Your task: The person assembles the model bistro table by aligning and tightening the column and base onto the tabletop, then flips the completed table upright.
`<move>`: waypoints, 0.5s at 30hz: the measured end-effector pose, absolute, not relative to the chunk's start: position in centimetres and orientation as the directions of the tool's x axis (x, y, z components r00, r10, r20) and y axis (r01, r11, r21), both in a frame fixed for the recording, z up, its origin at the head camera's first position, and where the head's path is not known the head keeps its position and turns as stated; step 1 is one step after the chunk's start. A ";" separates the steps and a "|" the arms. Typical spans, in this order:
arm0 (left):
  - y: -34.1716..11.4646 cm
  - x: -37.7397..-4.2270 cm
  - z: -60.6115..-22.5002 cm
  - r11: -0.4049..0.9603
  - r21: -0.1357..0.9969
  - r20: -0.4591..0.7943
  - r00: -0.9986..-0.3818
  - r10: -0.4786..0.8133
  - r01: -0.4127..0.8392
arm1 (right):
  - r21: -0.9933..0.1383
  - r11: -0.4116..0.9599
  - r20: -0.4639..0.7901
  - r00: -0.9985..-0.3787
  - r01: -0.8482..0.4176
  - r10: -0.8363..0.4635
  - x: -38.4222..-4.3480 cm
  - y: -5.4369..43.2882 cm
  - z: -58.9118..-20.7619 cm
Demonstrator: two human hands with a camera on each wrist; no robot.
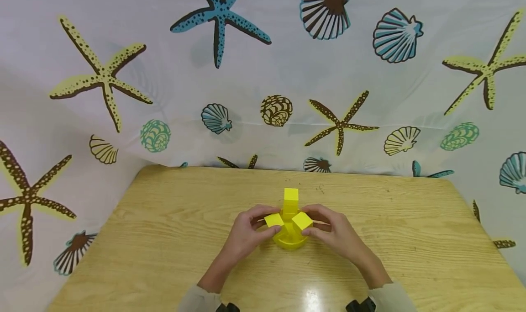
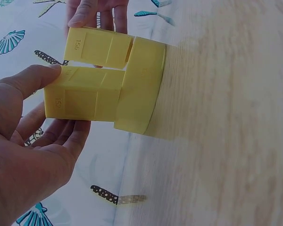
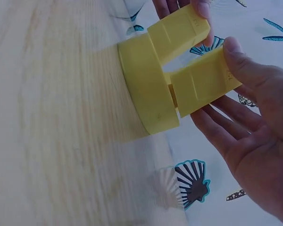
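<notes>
A round yellow base sits on the table with three yellow rectangular blocks standing up from it. My left hand grips the left block near its top, thumb on the near side. The right block is held by my right hand between thumb and fingers. Behind these two, the back block stands untouched. Small raised digits mark the held blocks in the left wrist view. A narrow gap shows between the right block's lower end and the base's wall.
The light wooden table spreads out on both sides of the base. A white cloth printed with starfish and shells hangs behind the table and along its sides. Dark straps circle both wrists below the sleeves.
</notes>
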State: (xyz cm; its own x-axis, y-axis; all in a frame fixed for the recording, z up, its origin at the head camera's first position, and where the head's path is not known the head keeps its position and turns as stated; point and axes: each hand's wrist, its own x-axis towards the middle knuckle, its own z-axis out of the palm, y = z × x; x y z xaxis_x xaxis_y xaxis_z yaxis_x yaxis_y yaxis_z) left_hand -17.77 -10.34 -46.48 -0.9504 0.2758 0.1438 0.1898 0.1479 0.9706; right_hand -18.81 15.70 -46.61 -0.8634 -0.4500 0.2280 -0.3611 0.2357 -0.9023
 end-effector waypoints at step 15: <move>-10.4 -17.6 -46.4 0.151 0.969 0.146 -0.949 0.279 0.193 | -0.878 0.270 0.297 -0.892 -0.396 -0.341 -18.6 15.6 -46.9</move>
